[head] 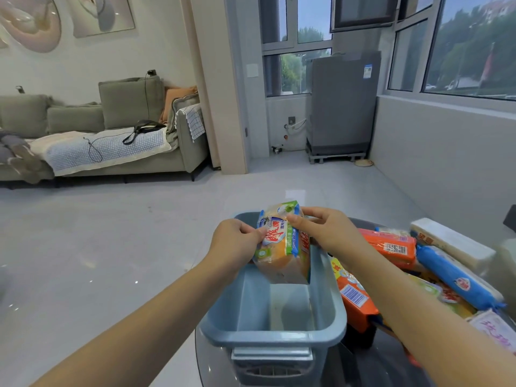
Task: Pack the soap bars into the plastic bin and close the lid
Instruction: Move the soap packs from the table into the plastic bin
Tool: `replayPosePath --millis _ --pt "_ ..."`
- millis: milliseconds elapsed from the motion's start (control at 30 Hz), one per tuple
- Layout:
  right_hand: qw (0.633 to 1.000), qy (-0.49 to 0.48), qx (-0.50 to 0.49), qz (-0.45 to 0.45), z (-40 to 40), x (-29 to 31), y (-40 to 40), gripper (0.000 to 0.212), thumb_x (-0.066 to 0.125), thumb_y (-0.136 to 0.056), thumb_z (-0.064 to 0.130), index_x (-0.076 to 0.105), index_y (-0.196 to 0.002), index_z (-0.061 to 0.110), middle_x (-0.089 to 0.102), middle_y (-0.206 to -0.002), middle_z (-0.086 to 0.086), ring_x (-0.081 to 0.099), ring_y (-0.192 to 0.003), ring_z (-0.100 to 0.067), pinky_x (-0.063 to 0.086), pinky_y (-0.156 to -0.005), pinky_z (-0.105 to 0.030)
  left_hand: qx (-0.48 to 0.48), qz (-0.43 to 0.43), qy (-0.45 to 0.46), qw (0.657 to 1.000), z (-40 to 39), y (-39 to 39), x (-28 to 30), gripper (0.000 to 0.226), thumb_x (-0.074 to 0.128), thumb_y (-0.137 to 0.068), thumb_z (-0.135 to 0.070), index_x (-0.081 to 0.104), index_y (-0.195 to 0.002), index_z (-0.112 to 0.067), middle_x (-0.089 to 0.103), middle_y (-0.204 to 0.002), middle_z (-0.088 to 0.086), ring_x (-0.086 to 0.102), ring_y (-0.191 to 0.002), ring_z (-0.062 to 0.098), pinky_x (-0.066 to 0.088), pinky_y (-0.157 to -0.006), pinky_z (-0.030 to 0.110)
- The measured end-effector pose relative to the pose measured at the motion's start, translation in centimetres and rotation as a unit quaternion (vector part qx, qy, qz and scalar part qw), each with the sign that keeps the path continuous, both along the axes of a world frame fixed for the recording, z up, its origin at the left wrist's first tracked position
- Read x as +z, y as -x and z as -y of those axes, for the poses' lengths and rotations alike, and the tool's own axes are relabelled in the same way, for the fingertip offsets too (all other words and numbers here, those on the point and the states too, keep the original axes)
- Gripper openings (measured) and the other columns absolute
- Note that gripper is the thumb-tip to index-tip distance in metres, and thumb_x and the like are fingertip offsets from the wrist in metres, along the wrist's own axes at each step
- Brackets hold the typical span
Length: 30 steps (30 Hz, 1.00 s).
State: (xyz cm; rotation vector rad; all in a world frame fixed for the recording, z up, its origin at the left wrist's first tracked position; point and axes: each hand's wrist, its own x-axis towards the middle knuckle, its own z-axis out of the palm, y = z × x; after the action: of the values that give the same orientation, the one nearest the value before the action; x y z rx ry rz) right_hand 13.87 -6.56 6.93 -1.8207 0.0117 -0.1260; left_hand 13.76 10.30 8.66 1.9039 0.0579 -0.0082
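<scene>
A grey-blue plastic bin [275, 335] stands open in front of me, and its visible bottom is bare. Above its far half I hold a yellow soap bar pack [282, 258] in a clear wrapper with blue, green and red print. My left hand [236, 244] pinches its left edge. My right hand [325, 231] grips its top right corner. More wrapped soap lies to the right of the bin: orange packs [391, 248], another orange pack [353, 297], a blue tube-shaped pack [458, 277], and a white bar [449, 241]. No lid is in view.
The bin and soap sit on a dark round glass table [212, 364]. A pink-printed pack [495, 328] lies at the far right edge. Beyond are a grey tiled floor, a grey sofa [111, 135] at left and a washing machine [342, 104] by the windows.
</scene>
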Motion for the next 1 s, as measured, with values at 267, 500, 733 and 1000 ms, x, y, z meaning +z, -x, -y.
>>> replayPosePath --millis 267,500,733,1000 --pt "0.983 0.12 -0.112 0.085 0.5 -2.7 1.9 0.054 0.063 -0.078 0.049 0.056 -0.125 0.024 0.056 -0.131 0.002 0.05 -0.118 -0.014 0.037 -0.089 -0.026 0.019 -0.007 -0.018 1.0 0.0 -0.5 -0.2 0.036 0.066 -0.086 -0.016 0.059 -0.051 -0.009 0.069 -0.066 0.009 0.067 -0.061 0.023 0.059 -0.064 0.037" --pt "0.999 -0.019 -0.039 -0.004 1.1 -5.6 3.2 0.057 0.062 -0.085 0.033 0.04 -0.137 0.032 0.051 -0.136 0.004 0.053 -0.114 -0.011 0.049 -0.084 -0.026 0.018 -0.094 -0.005 0.995 2.1 -1.9 -3.1 0.026 0.066 -0.086 -0.011 0.06 -0.062 0.0 0.065 -0.065 0.013 0.063 -0.054 0.025 0.059 -0.06 0.039" --pt "0.99 -0.138 0.005 -0.022 1.2 -6.4 3.7 0.053 0.056 -0.09 0.028 0.036 -0.137 0.039 0.06 -0.107 0.023 0.064 -0.09 0.002 0.052 -0.063 -0.012 0.026 -0.163 -0.004 0.986 4.4 -3.7 -6.4 0.024 0.066 -0.086 -0.01 0.06 -0.092 0.012 0.065 -0.086 0.022 0.063 -0.063 0.032 0.058 -0.066 0.044" --pt "0.983 -0.185 0.011 -0.009 1.4 -7.3 3.3 0.049 0.06 -0.088 0.022 0.043 -0.13 0.04 0.064 -0.116 0.013 0.067 -0.094 -0.004 0.057 -0.069 -0.021 0.019 -0.139 -0.089 0.986 4.1 -4.8 -9.5 0.027 0.064 -0.088 -0.02 0.049 -0.068 -0.009 0.059 -0.071 0.007 0.06 -0.067 0.026 0.059 -0.073 0.043"
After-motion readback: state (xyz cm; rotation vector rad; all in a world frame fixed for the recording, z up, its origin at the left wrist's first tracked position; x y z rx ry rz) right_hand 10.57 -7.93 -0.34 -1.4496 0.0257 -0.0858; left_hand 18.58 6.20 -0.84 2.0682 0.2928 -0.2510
